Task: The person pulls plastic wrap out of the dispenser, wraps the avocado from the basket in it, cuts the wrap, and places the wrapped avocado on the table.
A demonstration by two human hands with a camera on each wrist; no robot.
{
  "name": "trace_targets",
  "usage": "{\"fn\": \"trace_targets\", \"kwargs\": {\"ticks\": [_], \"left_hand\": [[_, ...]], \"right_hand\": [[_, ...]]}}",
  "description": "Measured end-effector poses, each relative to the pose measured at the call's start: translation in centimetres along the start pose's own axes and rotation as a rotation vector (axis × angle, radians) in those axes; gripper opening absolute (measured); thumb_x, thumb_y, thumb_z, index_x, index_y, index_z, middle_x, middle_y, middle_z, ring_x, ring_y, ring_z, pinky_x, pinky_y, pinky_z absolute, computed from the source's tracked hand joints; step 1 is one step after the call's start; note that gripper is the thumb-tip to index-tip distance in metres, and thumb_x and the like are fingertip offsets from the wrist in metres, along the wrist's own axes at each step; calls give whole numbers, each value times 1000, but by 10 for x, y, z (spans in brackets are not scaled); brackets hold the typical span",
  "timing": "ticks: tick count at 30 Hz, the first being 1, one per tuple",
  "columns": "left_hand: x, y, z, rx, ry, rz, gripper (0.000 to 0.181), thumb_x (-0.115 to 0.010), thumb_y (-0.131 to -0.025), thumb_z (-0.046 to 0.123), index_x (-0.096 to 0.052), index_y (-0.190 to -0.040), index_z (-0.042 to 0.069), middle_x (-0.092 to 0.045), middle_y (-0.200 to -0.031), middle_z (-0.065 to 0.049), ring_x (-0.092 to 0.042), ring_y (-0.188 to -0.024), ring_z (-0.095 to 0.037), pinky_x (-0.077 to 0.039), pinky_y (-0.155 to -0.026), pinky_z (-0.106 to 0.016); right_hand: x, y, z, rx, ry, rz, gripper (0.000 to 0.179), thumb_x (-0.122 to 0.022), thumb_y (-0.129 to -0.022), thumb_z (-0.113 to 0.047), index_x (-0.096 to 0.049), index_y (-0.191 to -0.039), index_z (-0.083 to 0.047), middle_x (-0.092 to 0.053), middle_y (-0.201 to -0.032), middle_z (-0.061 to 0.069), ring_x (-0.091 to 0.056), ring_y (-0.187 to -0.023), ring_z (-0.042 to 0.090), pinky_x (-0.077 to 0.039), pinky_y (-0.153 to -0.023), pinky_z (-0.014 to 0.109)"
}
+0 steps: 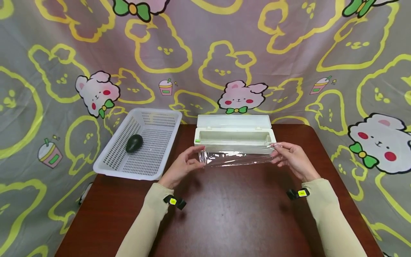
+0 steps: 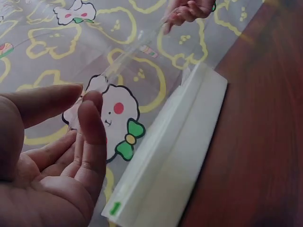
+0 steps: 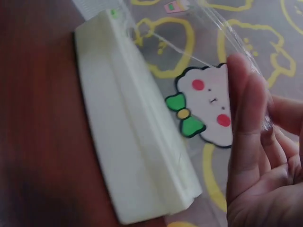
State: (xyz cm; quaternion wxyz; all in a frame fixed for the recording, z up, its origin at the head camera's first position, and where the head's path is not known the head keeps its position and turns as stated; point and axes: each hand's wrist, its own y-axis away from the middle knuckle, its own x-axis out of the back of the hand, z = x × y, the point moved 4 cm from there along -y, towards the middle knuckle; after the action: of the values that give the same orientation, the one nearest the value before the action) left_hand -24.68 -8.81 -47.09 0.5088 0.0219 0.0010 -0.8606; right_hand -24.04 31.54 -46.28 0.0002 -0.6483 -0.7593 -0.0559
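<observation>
A sheet of clear plastic wrap [image 1: 237, 159] is stretched between both hands, just in front of a white wrap dispenser box [image 1: 234, 137] whose lid [image 1: 233, 121] stands raised at the back. My left hand [image 1: 184, 163] pinches the wrap's left end between thumb and fingers. At the opposite end, my right hand [image 1: 295, 160] pinches the other corner. The left wrist view shows the left hand [image 2: 61, 146] beside the dispenser [image 2: 175, 146], with the film faintly visible. In the right wrist view, the right hand [image 3: 265, 142] holds gathered film near the dispenser [image 3: 132, 127].
Left of the dispenser, a white perforated plastic basket [image 1: 160, 175] holds a dark green avocado [image 1: 134, 143]. Everything stands on a dark reddish-brown table [image 1: 231, 214]. A patterned cloth [image 1: 199, 43] hangs behind and around the table.
</observation>
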Motion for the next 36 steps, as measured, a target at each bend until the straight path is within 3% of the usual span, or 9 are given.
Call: {"fn": "trace_targets", "kwargs": {"ticks": [5, 7, 11, 14, 18, 24, 30, 33, 36], "left_hand": [[5, 8, -14, 70, -31, -16, 48, -69, -98, 5, -55, -144, 5, -69, -109, -9, -69, -83, -17, -60, -83, -38], [7, 11, -19, 90, -55, -22, 46, -69, -99, 6, -56, -143, 4, -71, -103, -11, -70, -83, -17, -60, -85, -44], [13, 14, -29, 116, -95, -23, 46, -70, -99, 11, -58, -143, 4, -69, -118, -24, -72, -88, -21, -59, -90, -50], [17, 14, -37, 120, -116, -28, 45, -68, -101, 14, -58, -144, 5, -64, -134, -26, -74, -97, -29, -59, -91, -48], [22, 16, -49, 136, -91, -29, 45, -65, -103, 17, -58, -145, 6, -63, -140, -24, -72, -108, -37, -59, -95, -49], [27, 25, -65, 240, -34, 31, 43, -64, -104, 23, -59, -142, 3, -64, -136, -26, -72, -112, -31, -58, -98, -44], [29, 24, -71, 256, -129, 151, 41, -65, -103, 16, -54, -138, -2, -64, -132, -26, -68, -116, -34, -57, -101, -47], [29, 7, -68, 211, -134, 189, 46, -63, -104, 15, -49, -144, -3, -59, -139, -28, -62, -125, -37, -52, -108, -50], [27, -14, -67, 188, -120, 215, 48, -61, -105, 16, -48, -147, -3, -56, -144, -28, -56, -133, -38, -47, -113, -51]], "right_hand": [[1, 11, 19, -82, 127, -85, 46, -59, -107, -29, -60, -135, 7, -80, -95, -2, -78, -83, 19, -64, -71, 35], [0, 13, 25, -93, 151, -113, 46, -59, -107, -29, -59, -135, 8, -80, -98, 0, -78, -85, 22, -64, -72, 37], [0, 13, 33, -106, 177, -162, 47, -60, -106, -29, -59, -134, 10, -80, -101, 2, -78, -87, 26, -64, -74, 41], [-1, 12, 41, -126, 179, -198, 48, -60, -106, -28, -58, -135, 11, -80, -104, 7, -78, -89, 28, -65, -76, 42], [-1, 12, 52, -149, 173, -229, 48, -62, -106, -26, -59, -134, 12, -79, -107, 17, -78, -91, 29, -65, -79, 41], [-2, 15, 66, -179, 242, -246, 44, -64, -104, -25, -64, -125, 13, -77, -105, 23, -78, -89, 30, -65, -79, 37], [1, 16, 66, -140, 406, -141, 49, -67, -102, -28, -61, -132, 11, -75, -109, 22, -74, -88, 26, -64, -74, 36], [6, 8, 63, -108, 403, -43, 55, -67, -102, -30, -56, -141, 7, -68, -126, 27, -74, -98, 29, -64, -82, 38], [8, -7, 62, -95, 346, -13, 61, -63, -105, -35, -49, -147, 6, -55, -145, 29, -68, -119, 33, -59, -97, 39]]}}
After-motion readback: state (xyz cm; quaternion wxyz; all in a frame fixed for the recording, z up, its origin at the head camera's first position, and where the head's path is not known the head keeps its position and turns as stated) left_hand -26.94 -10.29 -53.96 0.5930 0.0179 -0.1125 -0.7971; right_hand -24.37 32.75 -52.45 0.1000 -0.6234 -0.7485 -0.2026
